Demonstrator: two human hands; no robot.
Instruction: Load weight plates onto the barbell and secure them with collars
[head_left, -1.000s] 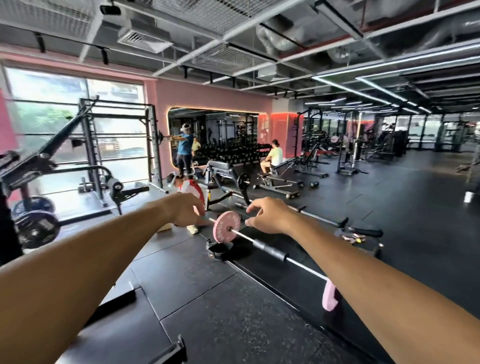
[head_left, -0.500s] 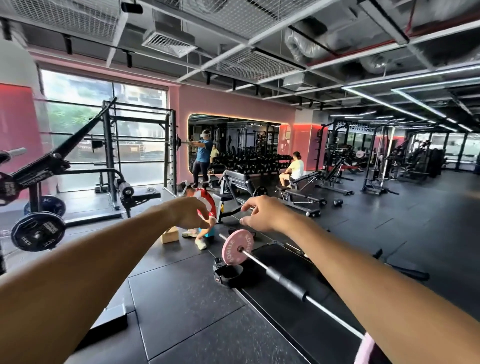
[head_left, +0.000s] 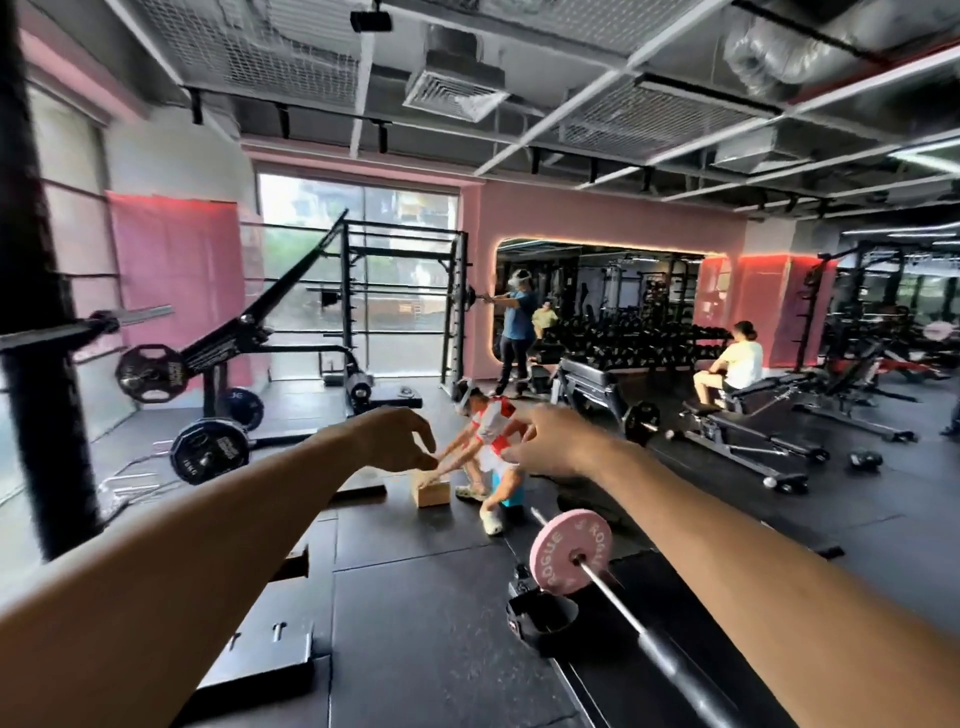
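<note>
Both hands have lifted clear above the pink plate (head_left: 570, 550), a crouching person (head_left: 488, 441) beyond.

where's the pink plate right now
In the head view the pink plate sits on the barbell low and right of centre, just below the right forearm, with a black collar on the floor beside it.

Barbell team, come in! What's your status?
Both hands, left and right, empty, off the bar. Pink plate on the barbell. Collar on floor below.
</note>
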